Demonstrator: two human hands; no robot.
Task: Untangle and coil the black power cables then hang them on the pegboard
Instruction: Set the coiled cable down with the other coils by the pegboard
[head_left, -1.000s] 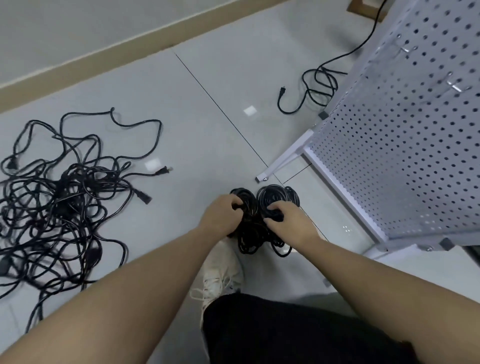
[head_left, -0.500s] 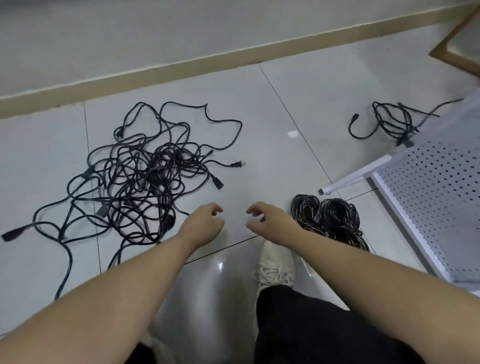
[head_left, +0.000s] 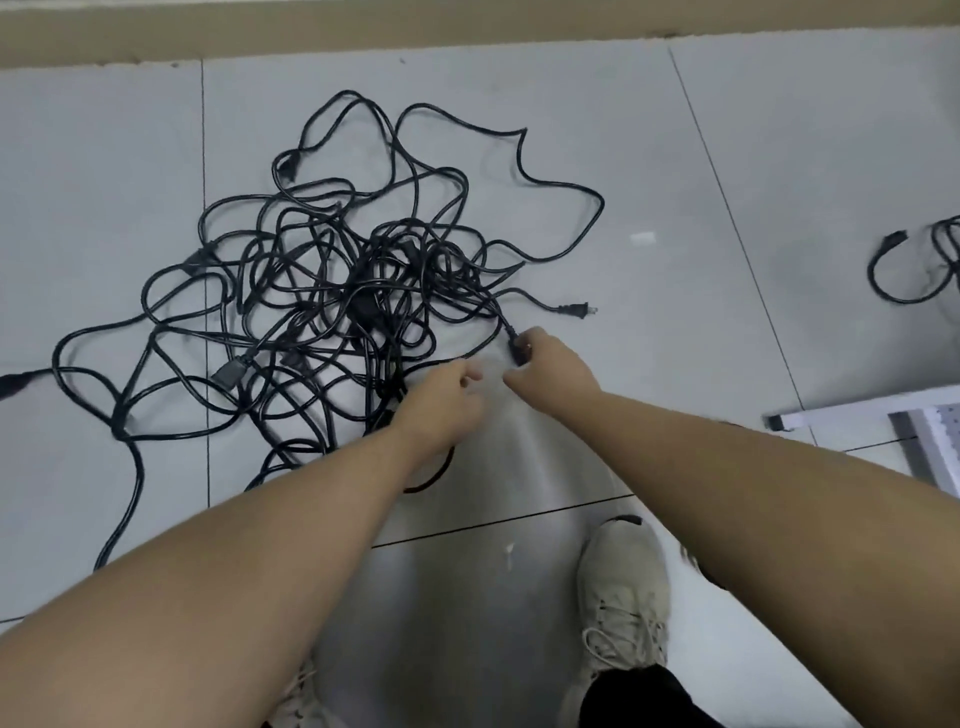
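Note:
A big tangle of black power cables (head_left: 332, 291) lies on the grey tiled floor. At the tangle's right edge my right hand (head_left: 550, 371) pinches a black cable connector (head_left: 516, 347). My left hand (head_left: 441, 405) hovers beside it over the tangle's near edge, fingers loosely curled and blurred, with nothing seen in it. A two-prong plug (head_left: 577, 310) lies free just beyond my right hand. Only a corner of the white pegboard (head_left: 935, 441) shows at the right edge.
A separate black cable (head_left: 906, 270) lies at the far right. The pegboard's white foot (head_left: 852, 413) reaches across the floor there. My pale shoe (head_left: 623, 597) stands near the bottom centre. A beige skirting strip (head_left: 467, 26) runs along the top.
My view swung left from the pegboard and the coiled bundle, which my hands let go. Both hands reached to the tangle, and my right hand took hold of a connector.

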